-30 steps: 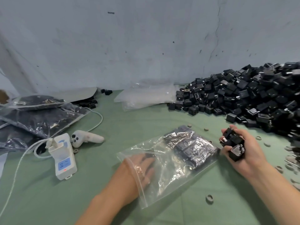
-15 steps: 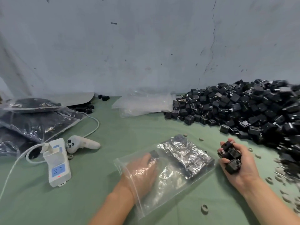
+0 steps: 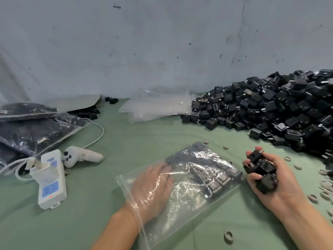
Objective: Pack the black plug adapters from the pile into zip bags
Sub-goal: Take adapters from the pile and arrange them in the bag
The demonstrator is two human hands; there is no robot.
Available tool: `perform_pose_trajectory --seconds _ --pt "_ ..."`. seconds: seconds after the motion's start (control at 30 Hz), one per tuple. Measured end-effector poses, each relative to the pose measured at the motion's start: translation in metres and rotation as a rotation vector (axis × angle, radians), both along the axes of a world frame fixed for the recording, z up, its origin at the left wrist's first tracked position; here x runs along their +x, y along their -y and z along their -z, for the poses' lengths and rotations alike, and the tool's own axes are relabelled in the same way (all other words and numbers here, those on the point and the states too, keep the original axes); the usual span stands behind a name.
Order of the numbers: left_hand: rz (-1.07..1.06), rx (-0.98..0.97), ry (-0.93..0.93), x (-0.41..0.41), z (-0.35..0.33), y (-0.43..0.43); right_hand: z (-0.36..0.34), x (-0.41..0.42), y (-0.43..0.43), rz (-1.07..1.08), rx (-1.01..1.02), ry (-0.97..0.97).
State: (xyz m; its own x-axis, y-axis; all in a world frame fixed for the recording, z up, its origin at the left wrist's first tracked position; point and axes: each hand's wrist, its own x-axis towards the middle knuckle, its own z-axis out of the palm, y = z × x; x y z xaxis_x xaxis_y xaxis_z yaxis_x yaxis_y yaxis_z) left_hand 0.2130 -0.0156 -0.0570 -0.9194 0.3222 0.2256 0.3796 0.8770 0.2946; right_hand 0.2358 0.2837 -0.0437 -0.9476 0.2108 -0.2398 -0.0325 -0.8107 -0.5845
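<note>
1. Head view: we see our left hand lying palm down inside the clear zip bag; its fingers are straight and close together, and the tips reach the packed adapters at the bag's far end.
2. We find the zip bag flat on the green table cover, near the middle, with its mouth around our left wrist.
3. Our right hand sits palm up just right of the bag; its fingers curl round a handful of black plug adapters.
4. We see the pile at the far right against the wall, well apart from the bag.
5. Far centre, a stack of empty bags touches the pile's left edge; filled bags lie at the far left; a white power strip and a white controller lie beside them; small grey rings are scattered near our right hand.
</note>
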Motion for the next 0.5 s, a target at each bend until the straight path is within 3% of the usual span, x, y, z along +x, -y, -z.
perform_pose_trajectory --seconds 0.23,0.43,0.5 --pt "-0.039 -0.107 0.001 0.007 0.007 0.001 -0.016 -0.005 0.011 -0.012 -0.113 0.016" --pt "0.046 0.417 0.001 0.019 0.001 0.007 -0.024 -0.01 0.025 -0.048 -0.157 -0.025" --pt "0.032 0.5 0.063 0.024 -0.005 0.017 -0.027 -0.012 0.033 -0.079 -0.138 -0.027"
